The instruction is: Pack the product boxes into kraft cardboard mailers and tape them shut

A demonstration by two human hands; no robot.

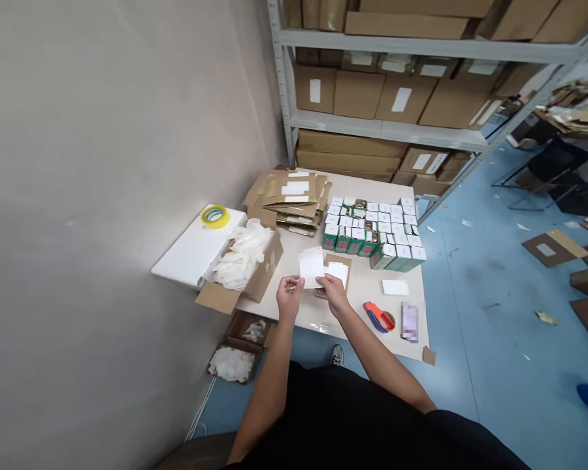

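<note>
Between my two hands is a white card (311,264), held above the table near its front edge. My left hand (289,294) pinches its lower left corner, and my right hand (332,290) grips the lower right. Just behind my right hand lies a small cardboard piece or box (347,262), with white paper (337,269) on it; my hand and the card hide part of both. To the right, a red and blue tape dispenser (379,317) rests on the table. A flat white box or stack of cards (395,287) lies beyond it.
Rows of small green and white boxes (355,245) fill the table's back right. Flattened cartons (294,189) are piled at the back left. An open carton of white bags (269,267) stands left, beside yellow tape (215,217) on a white slab (181,251). Shelving (387,127) rises behind.
</note>
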